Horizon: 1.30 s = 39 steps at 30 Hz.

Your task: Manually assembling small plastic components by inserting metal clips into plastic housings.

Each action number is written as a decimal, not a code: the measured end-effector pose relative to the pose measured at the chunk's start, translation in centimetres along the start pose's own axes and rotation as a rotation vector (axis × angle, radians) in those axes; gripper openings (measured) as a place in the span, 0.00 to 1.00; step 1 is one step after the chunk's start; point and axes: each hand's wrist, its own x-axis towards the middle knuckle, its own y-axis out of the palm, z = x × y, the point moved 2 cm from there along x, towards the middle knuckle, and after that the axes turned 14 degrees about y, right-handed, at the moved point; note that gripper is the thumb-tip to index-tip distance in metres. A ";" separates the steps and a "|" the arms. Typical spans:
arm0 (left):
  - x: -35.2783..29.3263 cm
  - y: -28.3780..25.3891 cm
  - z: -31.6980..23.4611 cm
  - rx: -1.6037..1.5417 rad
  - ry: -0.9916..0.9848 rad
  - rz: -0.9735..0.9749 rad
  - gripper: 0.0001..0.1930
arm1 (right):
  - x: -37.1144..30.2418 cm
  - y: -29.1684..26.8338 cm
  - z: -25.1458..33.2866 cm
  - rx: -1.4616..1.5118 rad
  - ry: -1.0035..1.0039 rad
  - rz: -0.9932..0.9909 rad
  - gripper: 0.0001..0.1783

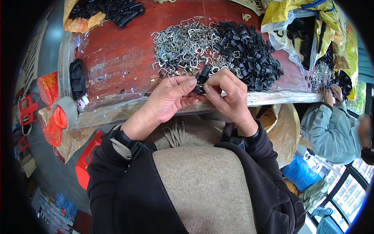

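Note:
Over the table's near edge, my left hand grips a short black plastic fitting with a cylindrical body, thumb on its side and fingers beneath. My right hand is closed too, its thumb and forefinger pinching the lower end of the same fitting; any small piece between those fingertips is hidden. Just beyond my hands lies a heap of bent silvery metal hooks. Touching it on the right is a pile of small black plastic pieces. Both heaps rest on the worn red tabletop.
More black parts spill from a bag at the far left. A black molded part and a grey tape roll sit at the left edge. A yellow bag stands far right; a co-worker's denim sleeve shows beyond.

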 end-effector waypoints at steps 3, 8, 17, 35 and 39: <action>0.1 -0.1 -0.1 0.011 0.000 -0.012 0.11 | 0.2 0.0 0.1 -0.013 -0.039 -0.005 0.06; 0.0 0.2 0.0 0.096 -0.004 -0.033 0.11 | 0.0 -0.6 0.3 -0.149 -0.178 0.011 0.08; -0.7 1.0 -0.3 0.226 -0.007 -0.019 0.12 | -0.8 -1.0 0.4 -0.004 0.148 0.103 0.10; -0.2 -1.5 -3.4 0.207 0.132 -0.090 0.12 | 4.8 0.6 -3.1 -0.598 -0.085 0.128 0.10; -0.2 -2.0 -3.3 0.197 0.131 -0.103 0.12 | 5.2 -0.6 -3.0 -0.409 0.027 0.259 0.10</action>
